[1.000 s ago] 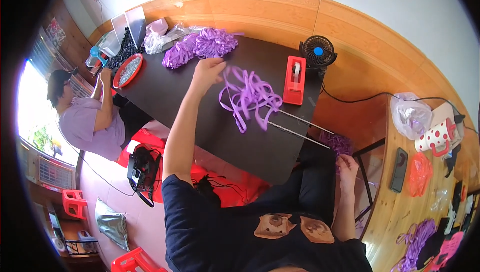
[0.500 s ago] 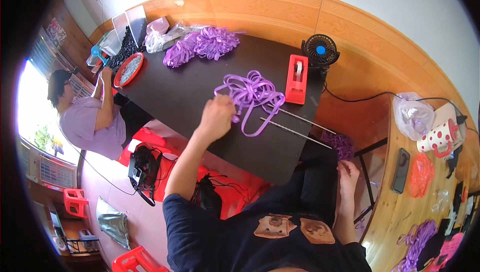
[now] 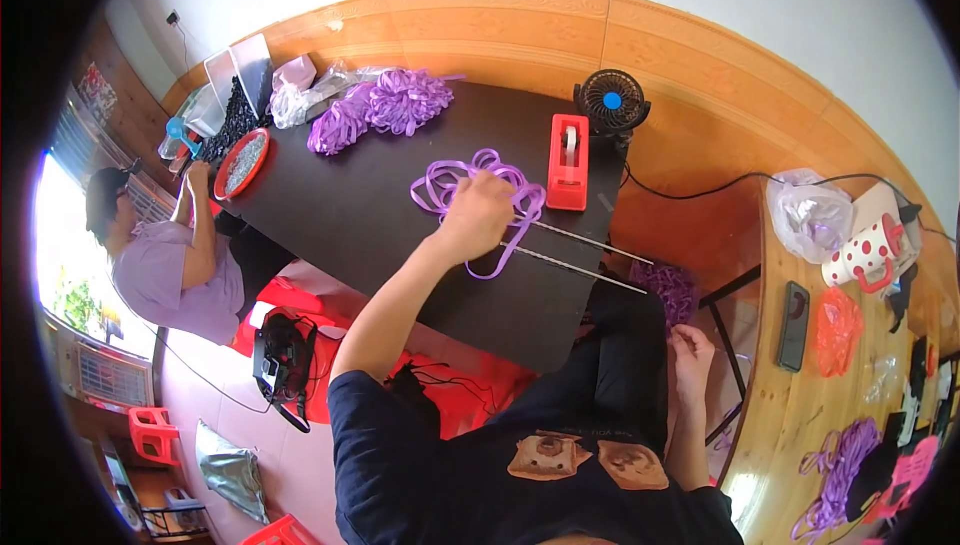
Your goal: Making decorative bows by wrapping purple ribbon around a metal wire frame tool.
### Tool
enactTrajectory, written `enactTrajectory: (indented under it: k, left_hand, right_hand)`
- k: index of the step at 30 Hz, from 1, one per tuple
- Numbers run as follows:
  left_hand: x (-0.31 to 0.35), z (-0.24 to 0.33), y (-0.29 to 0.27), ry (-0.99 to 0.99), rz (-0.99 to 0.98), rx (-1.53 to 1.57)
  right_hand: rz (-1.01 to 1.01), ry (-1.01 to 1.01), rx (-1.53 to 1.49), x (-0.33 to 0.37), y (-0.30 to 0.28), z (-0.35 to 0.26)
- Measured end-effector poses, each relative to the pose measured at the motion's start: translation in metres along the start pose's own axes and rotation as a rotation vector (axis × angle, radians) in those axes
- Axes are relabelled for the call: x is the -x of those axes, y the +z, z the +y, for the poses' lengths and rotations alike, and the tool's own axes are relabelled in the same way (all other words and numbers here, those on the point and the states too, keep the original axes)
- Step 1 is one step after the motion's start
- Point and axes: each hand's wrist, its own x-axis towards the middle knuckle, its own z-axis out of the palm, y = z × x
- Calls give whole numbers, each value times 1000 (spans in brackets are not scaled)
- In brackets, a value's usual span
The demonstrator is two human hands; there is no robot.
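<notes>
Flat, shiny purple ribbon (image 3: 529, 203): lies in loose, overlapping loops on the dark brown tabletop (image 3: 330, 205), under and around the left hand (image 3: 478, 213). Loops show beyond, to the left and to the right of that hand; one long loop hangs out on its near side.

Left hand: back upward, fingers bent down into the loops. Fingertips hidden; cannot tell whether they pinch the ribbon or only rest on it.

Right hand (image 3: 691, 357): off the tabletop, to the right of and nearer the body than the left. Thumb and fingers drawn close together; cannot tell whether anything is held between them. Just beyond it, a tangled heap of darker purple ribbon (image 3: 668, 292).

Two thin, pale, twisted rods (image 3: 590, 267) run from just right of the left hand toward the right hand, slanting, side by side and apart.

Farther out from the left hand, to its right: red, boxy tape dispenser (image 3: 567, 190), with a round black fan with a blue hub (image 3: 612, 102) behind it. Beyond the left hand, to its left: bundled purple ribbon (image 3: 410, 102). Well right of the right hand: black, rectangular phone (image 3: 793, 325) on a pale wooden counter (image 3: 765, 435).
</notes>
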Motion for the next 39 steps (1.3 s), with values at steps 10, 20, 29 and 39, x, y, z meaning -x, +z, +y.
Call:
enactTrajectory:
  k: [10, 20, 29, 39]
  left_hand:
    - [-20, 11, -19, -16, -296, -14]
    - [-5, 21, 9, -196, -125, 176]
    - [-7, 2, 19, -192, -60, -19]
    - [-90, -62, -156, -640, 410, 892]
  right_hand:
    - [-15, 47, -142, 2, -3, 13]
    - [30, 11, -171, 15, -16, 11]
    - [46, 44, -200, 20, -20, 12]
    - [40, -2, -121, 16, -29, 38]
